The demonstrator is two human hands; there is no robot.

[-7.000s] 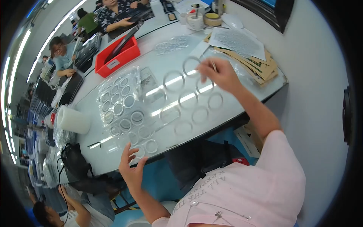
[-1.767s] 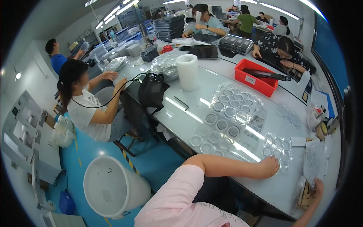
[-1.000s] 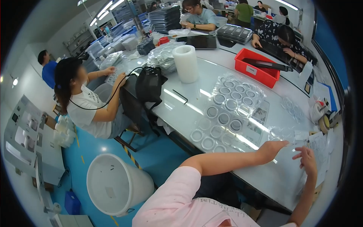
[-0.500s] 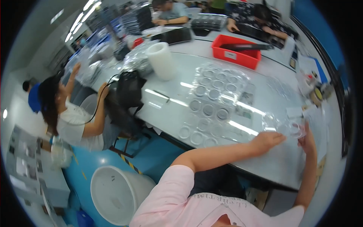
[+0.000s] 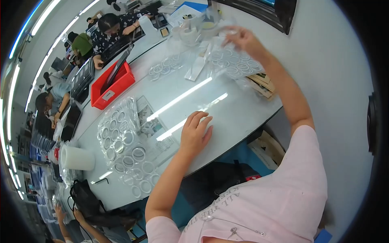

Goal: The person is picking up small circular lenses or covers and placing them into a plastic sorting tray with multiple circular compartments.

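Note:
My left hand point(image 5: 196, 134) is open, its fingers loosely spread over the white glossy tabletop point(image 5: 227, 117), with nothing in it. At the far right, my right hand point(image 5: 246, 42) is raised above a group of clear rings point(image 5: 237, 65) in transparent film. Motion blurs its fingers, and whether they hold anything cannot be made out. Beyond it, a roll of tape point(image 5: 209, 25) stands among pale containers. More clear rings point(image 5: 164, 67) lie farther left. Sheets of round rings in clear plastic point(image 5: 121, 137) cover the table left of my left hand.
A red bin point(image 5: 117, 87) holding a dark long part stands at the back left. Near the left edge are a white roll point(image 5: 77, 158), a hex key point(image 5: 101, 180) and a black bag point(image 5: 87, 198). Co-workers sit along the far side. A wall point(image 5: 324, 81) bounds the right.
My view has turned to the right. My hands, close together over clear rings before, are now apart: the left is open above the table, the right reaches to the far right.

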